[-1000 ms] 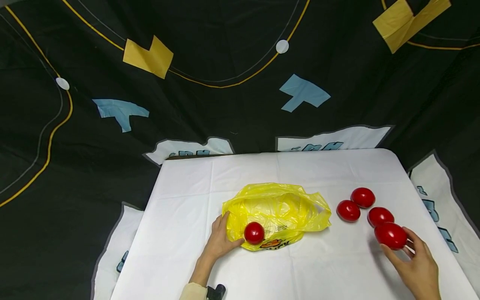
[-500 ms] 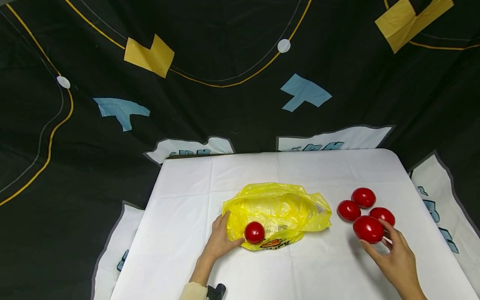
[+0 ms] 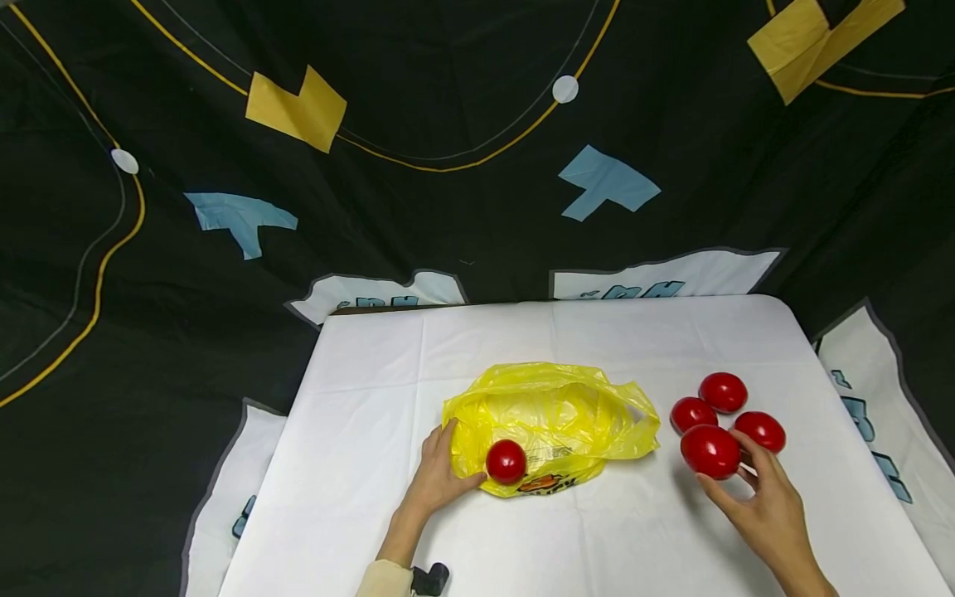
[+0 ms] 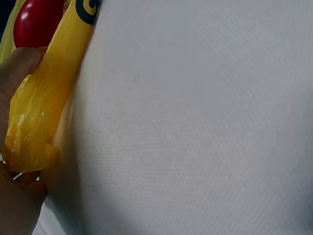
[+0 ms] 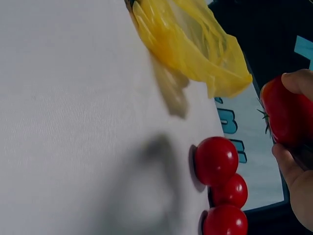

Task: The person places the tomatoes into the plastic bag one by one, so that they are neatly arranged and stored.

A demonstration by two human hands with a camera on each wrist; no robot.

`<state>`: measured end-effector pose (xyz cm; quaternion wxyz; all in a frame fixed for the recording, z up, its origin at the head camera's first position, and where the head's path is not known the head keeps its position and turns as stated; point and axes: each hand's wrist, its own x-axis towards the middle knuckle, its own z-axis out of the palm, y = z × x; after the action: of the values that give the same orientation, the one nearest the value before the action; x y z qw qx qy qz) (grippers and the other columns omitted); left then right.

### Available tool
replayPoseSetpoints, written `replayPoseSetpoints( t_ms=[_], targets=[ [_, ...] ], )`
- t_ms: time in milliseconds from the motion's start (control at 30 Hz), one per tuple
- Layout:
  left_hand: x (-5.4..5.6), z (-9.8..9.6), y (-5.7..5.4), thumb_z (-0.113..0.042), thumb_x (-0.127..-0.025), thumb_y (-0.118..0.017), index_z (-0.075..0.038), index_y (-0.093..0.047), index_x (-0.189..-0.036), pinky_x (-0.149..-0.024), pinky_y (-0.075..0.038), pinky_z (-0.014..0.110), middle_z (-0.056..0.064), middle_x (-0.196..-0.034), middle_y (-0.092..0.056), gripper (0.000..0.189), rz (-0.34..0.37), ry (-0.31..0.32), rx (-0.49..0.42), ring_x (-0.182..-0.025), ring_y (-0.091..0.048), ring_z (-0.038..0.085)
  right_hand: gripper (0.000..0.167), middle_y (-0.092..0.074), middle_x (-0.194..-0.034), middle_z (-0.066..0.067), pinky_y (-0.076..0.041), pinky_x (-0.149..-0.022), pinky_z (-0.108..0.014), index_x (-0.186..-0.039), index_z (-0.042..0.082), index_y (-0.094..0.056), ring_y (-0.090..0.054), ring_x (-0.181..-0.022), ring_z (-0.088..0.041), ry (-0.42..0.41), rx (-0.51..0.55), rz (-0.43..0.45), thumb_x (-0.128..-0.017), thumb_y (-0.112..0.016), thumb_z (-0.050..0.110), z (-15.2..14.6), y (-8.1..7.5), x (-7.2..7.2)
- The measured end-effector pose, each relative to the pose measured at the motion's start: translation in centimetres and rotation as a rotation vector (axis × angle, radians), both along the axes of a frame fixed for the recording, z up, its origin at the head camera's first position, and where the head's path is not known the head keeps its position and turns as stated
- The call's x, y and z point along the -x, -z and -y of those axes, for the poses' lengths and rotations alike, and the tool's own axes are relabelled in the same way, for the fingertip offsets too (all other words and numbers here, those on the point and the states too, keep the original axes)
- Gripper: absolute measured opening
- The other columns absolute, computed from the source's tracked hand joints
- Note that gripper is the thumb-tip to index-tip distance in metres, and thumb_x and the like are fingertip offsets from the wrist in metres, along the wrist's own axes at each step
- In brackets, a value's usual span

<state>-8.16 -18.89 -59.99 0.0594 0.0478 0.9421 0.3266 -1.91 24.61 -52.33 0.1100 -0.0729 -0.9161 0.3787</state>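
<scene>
At the lower right of the head view, a red tomato [image 3: 705,454] is held between the thumb and fingers of the right hand [image 3: 768,506], above the white table [image 3: 522,547]. Three more tomatoes [image 3: 723,391] are grouped just beyond it. Near the lower centre, the edge of a yellow bag [image 3: 559,410] is gripped by the left hand [image 3: 438,477]; beside that thumb, a single tomato [image 3: 506,462] is set against the plastic.
</scene>
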Motion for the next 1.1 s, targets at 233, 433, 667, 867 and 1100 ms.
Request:
replayPoseSetpoints(
  t_ms=[233,433,667,867,1100],
  targets=[
    [0.0,0.0,0.0,-0.049,-0.068,-0.079,-0.005,-0.025,-0.148,-0.102,-0.037,0.051,0.023,-0.147,-0.026,0.106,-0.004,-0.003,0.001,-0.133,-0.028,0.036,0.085,-0.05,-0.124,-0.018,-0.043,-0.08,-0.012,-0.138,0.004,-0.042,-0.056,-0.104,-0.038,-0.042,-0.014,-0.028,-0.068,-0.087,0.019,1.0,-0.1,0.2],
    [0.0,0.0,0.0,-0.048,-0.068,-0.079,-0.005,-0.025,-0.148,-0.102,-0.036,0.051,0.023,-0.147,-0.026,0.106,-0.003,-0.007,0.001,-0.134,-0.028,0.036,0.083,-0.053,-0.121,-0.016,-0.03,-0.078,0.005,-0.135,0.002,-0.045,-0.058,-0.101,-0.035,-0.077,-0.007,-0.09,-0.065,-0.088,0.013,1.8,0.1,0.2],
    [-0.1,-0.1,-0.1,-0.047,-0.068,-0.08,-0.005,-0.025,-0.148,-0.102,-0.036,0.051,0.022,-0.147,-0.026,0.106,0.005,-0.013,-0.007,-0.134,-0.026,0.036,0.083,-0.053,-0.119,-0.014,-0.03,-0.078,0.005,-0.135,0.003,-0.045,-0.059,-0.101,-0.035,-0.104,-0.009,-0.094,-0.064,-0.088,0.012,2.5,0.3,0.2],
    [-0.1,-0.1,-0.1,-0.048,-0.068,-0.079,-0.005,-0.025,-0.148,-0.102,-0.036,0.051,0.022,-0.147,-0.026,0.106,0.0,-0.01,-0.005,-0.134,-0.027,0.035,0.083,-0.054,-0.119,-0.013,-0.034,-0.078,0.001,-0.135,0.004,-0.046,-0.06,-0.1,-0.034,-0.111,-0.014,-0.094,-0.064,-0.088,0.014,2.9,0.3,0.2],
    [-0.1,0.0,-0.1,-0.048,-0.068,-0.079,-0.005,-0.025,-0.148,-0.102,-0.036,0.051,0.022,-0.147,-0.026,0.106,0.006,-0.014,-0.012,-0.134,-0.027,0.036,0.082,-0.055,-0.117,-0.011,-0.032,-0.078,0.004,-0.134,0.004,-0.048,-0.058,-0.097,-0.029,-0.127,-0.01,-0.121,-0.063,-0.089,0.014,3.4,0.2,0.1]
  ],
)
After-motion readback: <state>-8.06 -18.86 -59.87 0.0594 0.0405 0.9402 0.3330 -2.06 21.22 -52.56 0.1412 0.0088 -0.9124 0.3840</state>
